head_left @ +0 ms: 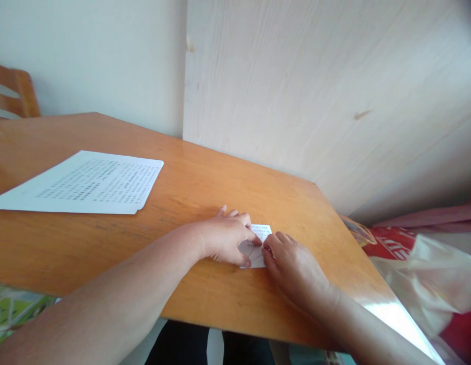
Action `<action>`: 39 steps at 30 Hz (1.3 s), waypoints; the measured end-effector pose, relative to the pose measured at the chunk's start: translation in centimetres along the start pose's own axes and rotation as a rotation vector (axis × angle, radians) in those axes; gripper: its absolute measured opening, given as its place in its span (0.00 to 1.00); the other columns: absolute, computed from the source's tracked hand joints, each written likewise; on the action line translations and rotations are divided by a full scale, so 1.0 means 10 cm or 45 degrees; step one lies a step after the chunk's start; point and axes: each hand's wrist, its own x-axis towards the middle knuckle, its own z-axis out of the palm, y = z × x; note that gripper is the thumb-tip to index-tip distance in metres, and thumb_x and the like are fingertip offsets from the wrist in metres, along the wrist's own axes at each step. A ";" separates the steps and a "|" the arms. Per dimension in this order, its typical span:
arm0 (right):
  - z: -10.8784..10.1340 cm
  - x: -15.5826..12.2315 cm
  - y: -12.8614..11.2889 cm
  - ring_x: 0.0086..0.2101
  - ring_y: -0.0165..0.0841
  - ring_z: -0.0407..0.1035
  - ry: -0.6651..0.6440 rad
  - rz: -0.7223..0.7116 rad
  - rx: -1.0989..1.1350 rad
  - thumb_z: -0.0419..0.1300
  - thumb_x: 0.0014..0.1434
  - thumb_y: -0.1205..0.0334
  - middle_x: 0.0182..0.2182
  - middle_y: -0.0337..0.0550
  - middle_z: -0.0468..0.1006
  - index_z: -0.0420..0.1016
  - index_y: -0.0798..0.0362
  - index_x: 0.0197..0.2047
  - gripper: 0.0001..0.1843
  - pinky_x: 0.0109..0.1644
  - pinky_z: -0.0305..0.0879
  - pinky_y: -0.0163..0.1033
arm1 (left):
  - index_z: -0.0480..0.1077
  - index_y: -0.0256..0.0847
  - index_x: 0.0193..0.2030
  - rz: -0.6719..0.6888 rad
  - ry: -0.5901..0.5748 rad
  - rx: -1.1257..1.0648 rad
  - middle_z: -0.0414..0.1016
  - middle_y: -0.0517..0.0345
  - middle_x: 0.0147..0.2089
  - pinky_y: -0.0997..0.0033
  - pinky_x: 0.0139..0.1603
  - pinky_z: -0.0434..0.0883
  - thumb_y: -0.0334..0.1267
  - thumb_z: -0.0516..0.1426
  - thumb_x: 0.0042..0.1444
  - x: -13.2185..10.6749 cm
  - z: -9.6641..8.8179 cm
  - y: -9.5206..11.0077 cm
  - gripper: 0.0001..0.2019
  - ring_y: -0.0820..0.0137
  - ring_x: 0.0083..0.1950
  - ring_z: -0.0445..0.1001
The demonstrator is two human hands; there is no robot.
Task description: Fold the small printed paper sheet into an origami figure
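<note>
Lengthwise, the small paper (255,254) runs near to far.

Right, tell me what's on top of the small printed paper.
The left hand and right hand lie partly over the small printed paper. Lines of print show between them; whatever the hands cover cannot be seen.

I look from a camera worn on my own head, facing forward and down across the smooth orange-brown wooden table (220,177). It sits near enough that my bare left hand (228,239) and bare right hand (294,258) fall just below the middle, with my black-clothed legs (178,344) at the bottom edge. The view runs wide, from the brown wooden chair back (27,94) at left, past the pale wood-grained panel (296,86), to red, white-lettered material (372,249) at right.
</note>
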 end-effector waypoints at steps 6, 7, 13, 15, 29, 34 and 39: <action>-0.07 -0.04 -0.10 0.33 0.37 0.69 0.002 0.053 -0.061 0.53 0.67 0.65 0.34 0.46 0.76 0.72 0.53 0.37 0.08 0.34 0.53 0.40 | 0.73 0.65 0.57 -0.011 0.002 -0.016 0.68 0.56 0.53 0.45 0.64 0.54 0.56 0.63 0.48 0.01 0.00 0.01 0.27 0.52 0.57 0.63; -0.09 -0.04 -0.12 0.33 0.37 0.69 0.001 0.062 -0.067 0.54 0.67 0.64 0.34 0.46 0.77 0.72 0.53 0.37 0.08 0.34 0.53 0.40 | 0.73 0.64 0.58 -0.009 0.001 -0.015 0.68 0.56 0.53 0.46 0.64 0.54 0.56 0.63 0.48 0.01 0.00 0.01 0.27 0.52 0.57 0.62; -0.15 -0.04 -0.20 0.35 0.36 0.70 -0.013 0.096 -0.030 0.55 0.66 0.64 0.36 0.45 0.78 0.74 0.52 0.38 0.07 0.34 0.52 0.39 | 0.74 0.62 0.57 0.030 0.005 0.016 0.68 0.54 0.52 0.48 0.61 0.58 0.55 0.61 0.49 0.01 0.00 0.00 0.26 0.53 0.56 0.63; -0.16 -0.04 -0.22 0.34 0.35 0.70 0.000 0.101 -0.010 0.55 0.66 0.64 0.36 0.45 0.78 0.74 0.52 0.37 0.07 0.34 0.52 0.39 | 0.74 0.61 0.56 0.036 0.006 0.014 0.68 0.54 0.52 0.47 0.60 0.59 0.56 0.61 0.49 0.01 -0.01 0.00 0.26 0.52 0.55 0.64; -0.13 -0.06 -0.29 0.34 0.34 0.70 0.052 0.077 0.046 0.55 0.65 0.63 0.36 0.44 0.78 0.74 0.53 0.36 0.08 0.34 0.54 0.38 | 0.74 0.66 0.55 0.023 -0.051 -0.048 0.68 0.58 0.54 0.50 0.60 0.60 0.52 0.59 0.51 0.01 -0.04 -0.05 0.22 0.55 0.55 0.65; -0.13 -0.06 -0.30 0.33 0.34 0.70 0.054 0.092 0.062 0.57 0.64 0.62 0.35 0.43 0.78 0.74 0.52 0.36 0.07 0.33 0.53 0.38 | 0.74 0.68 0.55 -0.002 -0.072 -0.058 0.69 0.60 0.56 0.50 0.62 0.59 0.45 0.59 0.49 0.02 -0.05 -0.07 0.24 0.56 0.55 0.66; -0.12 -0.07 -0.30 0.33 0.34 0.69 0.092 0.079 0.074 0.57 0.64 0.60 0.34 0.43 0.77 0.74 0.52 0.35 0.08 0.33 0.53 0.38 | 0.74 0.67 0.54 0.001 -0.076 -0.060 0.69 0.60 0.55 0.52 0.59 0.61 0.48 0.62 0.46 0.03 -0.05 -0.07 0.25 0.55 0.54 0.66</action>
